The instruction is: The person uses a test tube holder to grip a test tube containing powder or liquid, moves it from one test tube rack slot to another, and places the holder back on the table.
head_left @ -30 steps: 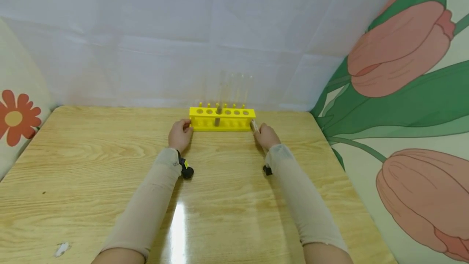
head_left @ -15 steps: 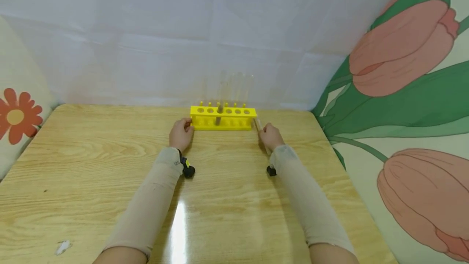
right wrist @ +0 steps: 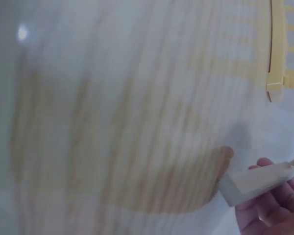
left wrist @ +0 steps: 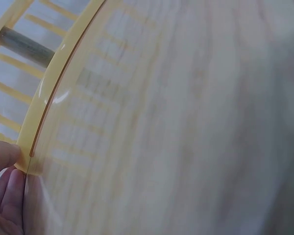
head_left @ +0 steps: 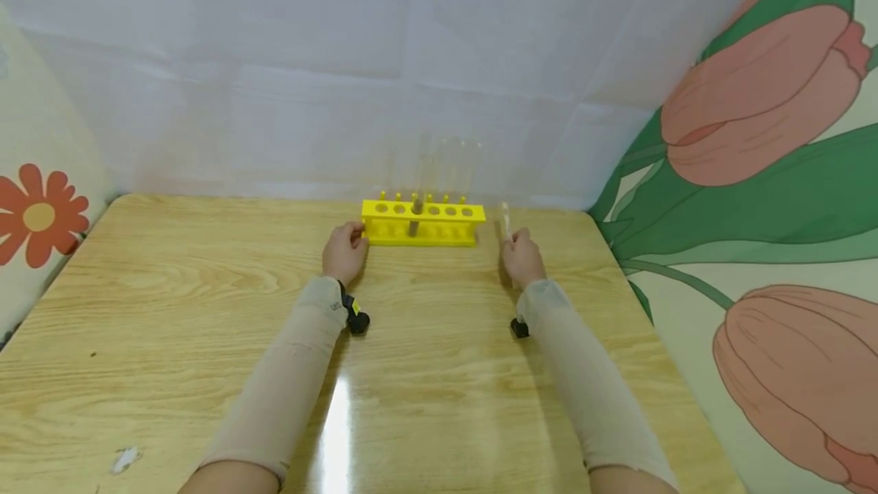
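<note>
A yellow test tube rack (head_left: 439, 218) stands near the table's back edge in the head view. One test tube (head_left: 414, 227) with dark grey contents stands in a middle hole; faint clear tubes (head_left: 469, 162) rise behind. My left hand (head_left: 345, 252) grips the rack's left end, with thumb (left wrist: 4, 152) and fingers pinching its base corner in the left wrist view. Right of the rack and apart from it, my right hand (head_left: 523, 258) holds a slim pale stick (head_left: 506, 218). Its squared end (right wrist: 252, 186) shows in the right wrist view; its exact kind is unclear.
The wood-patterned table (head_left: 425, 372) reflects light in front. White cloth (head_left: 274, 97) hangs behind it, and a tulip-printed cloth (head_left: 775, 250) borders the right side. A chipped white spot (head_left: 125, 460) marks the table at front left.
My right hand has moved right, away from the rack's right end, carrying the pale stick, whose tip has swung more upright. My left hand stays at the rack's left end.
</note>
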Demonstrator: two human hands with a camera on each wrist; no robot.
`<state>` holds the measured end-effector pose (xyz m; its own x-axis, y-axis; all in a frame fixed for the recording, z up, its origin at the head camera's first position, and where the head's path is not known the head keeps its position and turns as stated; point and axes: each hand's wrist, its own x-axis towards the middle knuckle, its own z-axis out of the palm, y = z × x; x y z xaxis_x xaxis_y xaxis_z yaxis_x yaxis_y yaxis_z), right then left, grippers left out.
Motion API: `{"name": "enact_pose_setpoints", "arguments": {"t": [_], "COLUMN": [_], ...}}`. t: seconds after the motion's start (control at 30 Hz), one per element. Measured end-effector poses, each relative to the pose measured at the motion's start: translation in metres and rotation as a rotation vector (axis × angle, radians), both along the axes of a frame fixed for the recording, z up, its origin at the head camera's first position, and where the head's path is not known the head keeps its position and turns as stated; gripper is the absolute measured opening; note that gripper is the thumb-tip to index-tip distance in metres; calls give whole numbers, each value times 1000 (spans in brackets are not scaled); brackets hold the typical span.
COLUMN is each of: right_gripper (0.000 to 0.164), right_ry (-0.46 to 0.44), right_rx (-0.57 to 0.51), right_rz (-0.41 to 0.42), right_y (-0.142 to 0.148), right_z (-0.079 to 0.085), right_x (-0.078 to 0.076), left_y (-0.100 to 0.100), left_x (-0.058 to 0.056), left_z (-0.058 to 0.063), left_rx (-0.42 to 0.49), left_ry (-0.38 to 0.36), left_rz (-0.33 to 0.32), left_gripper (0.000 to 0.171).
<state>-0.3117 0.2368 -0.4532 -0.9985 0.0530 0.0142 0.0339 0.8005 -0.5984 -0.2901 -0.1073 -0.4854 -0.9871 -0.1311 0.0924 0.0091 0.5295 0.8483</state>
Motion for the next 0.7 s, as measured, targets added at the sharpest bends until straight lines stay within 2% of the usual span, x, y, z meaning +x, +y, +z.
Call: {"name": "enact_pose_setpoints", "arguments": {"t": [0.27, 0.7], "right_gripper": [30, 31], "right_ry": [154, 241], "right_rx": [-5, -71], "right_rz": [-39, -14], "right_y": [4, -1], "right_z": [7, 21], "right_x": [1, 6], "left_y": [-1, -2], "left_x": [-1, -1], "left_z": [-2, -2], "left_rx": [-14, 2], "left_ry": [-5, 2], "left_rz": [3, -9], "left_gripper": [36, 37]}}
